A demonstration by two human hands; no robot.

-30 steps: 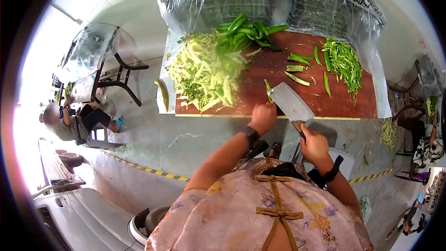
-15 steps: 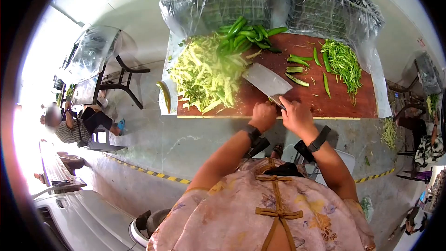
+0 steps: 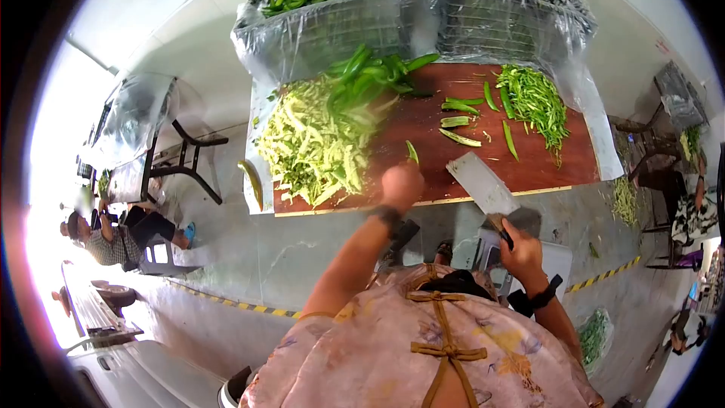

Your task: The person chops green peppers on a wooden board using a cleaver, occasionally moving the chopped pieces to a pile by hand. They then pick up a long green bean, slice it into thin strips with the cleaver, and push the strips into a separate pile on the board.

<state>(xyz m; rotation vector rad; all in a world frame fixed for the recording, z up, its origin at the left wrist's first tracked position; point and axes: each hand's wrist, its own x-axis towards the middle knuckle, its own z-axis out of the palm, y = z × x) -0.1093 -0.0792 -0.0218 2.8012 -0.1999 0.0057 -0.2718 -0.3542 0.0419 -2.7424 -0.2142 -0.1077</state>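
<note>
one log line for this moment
left hand: on pepper | right hand: grips cleaver, blade over near edge of board

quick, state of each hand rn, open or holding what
Left hand: blurred, grip looks closed on a green pepper.
Right hand: grip closed on the handle of the cleaver.

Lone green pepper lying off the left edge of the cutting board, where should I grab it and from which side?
Pinch the lone pepper across its middle, coming from above and from its left. It lies flat, long and slightly curved, and the shredded pile sits close on its right, while its left is free. The left hand is nearer; the right hand holds the cleaver.
</note>
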